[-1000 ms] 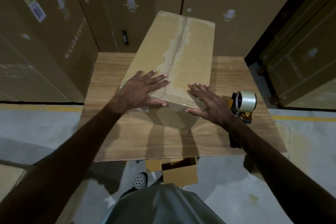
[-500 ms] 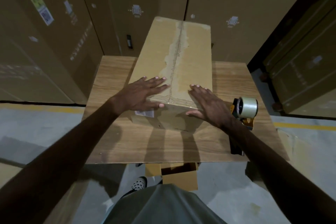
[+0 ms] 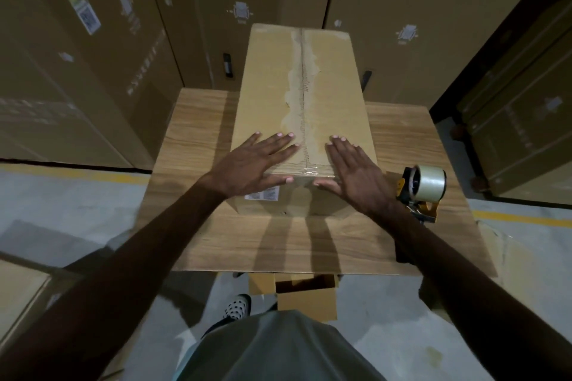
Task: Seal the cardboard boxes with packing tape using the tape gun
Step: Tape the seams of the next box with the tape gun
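Both hands lie flat and spread on the near end of a long cardboard box (image 3: 301,108), holding nothing. On the left side of the box top, the left hand (image 3: 250,165) presses palm down with its fingers straight and fanned toward the middle seam, while its thumb reaches over the near edge onto the front face just above a white barcode label (image 3: 262,194). That seam runs lengthwise down the middle of the box, with a pale, ragged strip on either side of it, and a short piece of clear tape (image 3: 312,171) shows at the near edge between the two thumbs. Right of the seam, the right hand (image 3: 356,178) rests in the same way, fingers straight on the top and thumb on the front face. Under the box is a wood-grain desk (image 3: 201,120), with the box standing near its middle and its far end reaching past the desk's back edge. Farther right, just beside the right wrist and apart from the box, the tape gun (image 3: 422,192) sits on the desk with its roll of clear tape upright in a yellow and black frame. Large cartons (image 3: 93,56) stand behind and to both sides, and a small open box (image 3: 305,295) sits on the floor below the desk's near edge.
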The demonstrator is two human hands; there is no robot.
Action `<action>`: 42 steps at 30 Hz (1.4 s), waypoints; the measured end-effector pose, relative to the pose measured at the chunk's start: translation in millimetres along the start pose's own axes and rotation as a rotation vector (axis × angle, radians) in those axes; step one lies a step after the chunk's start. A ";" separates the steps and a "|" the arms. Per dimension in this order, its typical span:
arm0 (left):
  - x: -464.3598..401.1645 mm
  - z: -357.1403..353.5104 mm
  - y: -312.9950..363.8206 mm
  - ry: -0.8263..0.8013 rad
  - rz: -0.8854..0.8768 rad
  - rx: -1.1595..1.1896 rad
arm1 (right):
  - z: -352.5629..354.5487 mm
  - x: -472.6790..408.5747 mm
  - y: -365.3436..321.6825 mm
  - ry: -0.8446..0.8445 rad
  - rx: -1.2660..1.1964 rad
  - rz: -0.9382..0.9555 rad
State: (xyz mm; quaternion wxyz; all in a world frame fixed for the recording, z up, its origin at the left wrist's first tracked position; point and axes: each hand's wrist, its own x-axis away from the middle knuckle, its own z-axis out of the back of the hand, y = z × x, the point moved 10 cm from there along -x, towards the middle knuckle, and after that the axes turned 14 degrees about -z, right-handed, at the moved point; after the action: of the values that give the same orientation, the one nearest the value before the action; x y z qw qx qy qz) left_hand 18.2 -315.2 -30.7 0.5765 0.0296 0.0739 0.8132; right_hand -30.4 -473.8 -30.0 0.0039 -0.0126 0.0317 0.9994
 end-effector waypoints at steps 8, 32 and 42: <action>0.9 3.2 -5.3 0.022 -0.046 -0.014 | 5.1 -0.1 6.7 -0.035 -0.065 0.028; -14.4 -1.3 32.7 0.063 0.022 0.229 | 5.5 -11.9 19.2 -0.035 -0.212 0.131; 11.7 11.0 -7.0 -0.052 -0.207 0.076 | 11.0 4.9 22.0 0.116 -0.190 0.024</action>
State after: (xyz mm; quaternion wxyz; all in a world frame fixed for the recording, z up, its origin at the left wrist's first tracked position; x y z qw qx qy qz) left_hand 22.3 -301.0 -21.4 0.6577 0.0648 0.0924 0.7448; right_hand -35.8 -494.9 -17.7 -0.0110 -0.0701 -0.0627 0.9955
